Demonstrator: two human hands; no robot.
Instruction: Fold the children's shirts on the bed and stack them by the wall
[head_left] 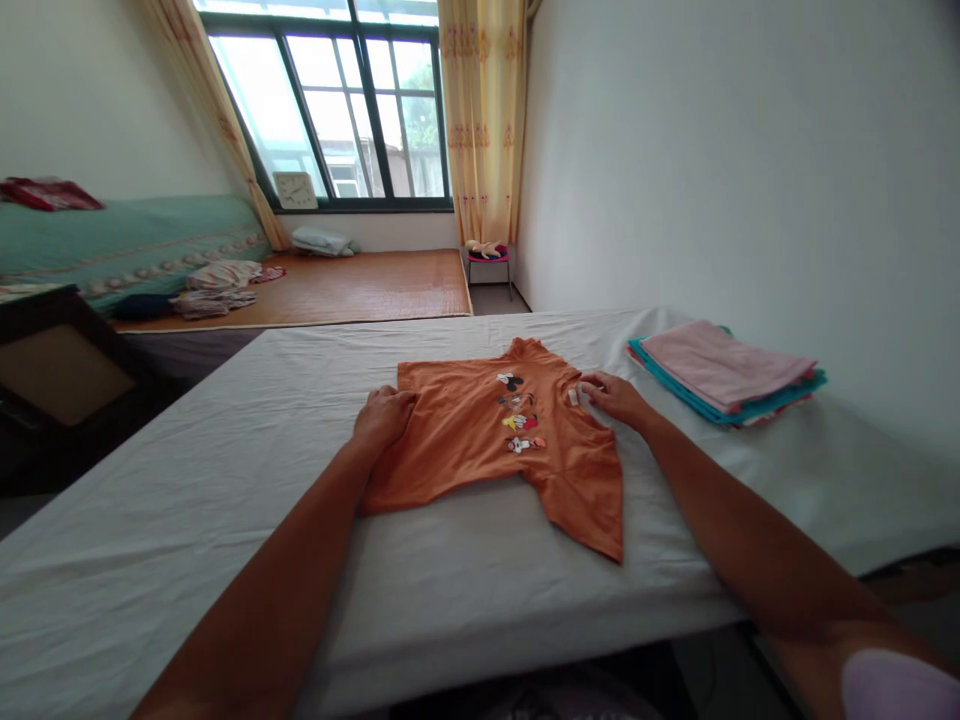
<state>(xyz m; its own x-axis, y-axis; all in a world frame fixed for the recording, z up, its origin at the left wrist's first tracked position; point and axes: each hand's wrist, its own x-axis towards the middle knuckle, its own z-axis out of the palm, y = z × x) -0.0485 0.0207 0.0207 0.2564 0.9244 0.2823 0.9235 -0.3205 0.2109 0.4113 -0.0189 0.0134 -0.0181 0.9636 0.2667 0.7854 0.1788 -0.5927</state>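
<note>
Lying at three o'clock from your left hand (pixel 384 416), nine from your right hand (pixel 616 398), the orange shirt (pixel 457 430) touches both; whether they're clamped, I can't tell.

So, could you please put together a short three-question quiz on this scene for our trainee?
1. Which part of the orange shirt is the right hand at: A) hem, B) neckline, C) sleeve?
2. True or false: a pink cloth lies on top of the folded stack to the right of the shirt.
3. How many cartoon faces show on the shirt's front?

Key: 1. B; 2. True; 3. Four.
</note>
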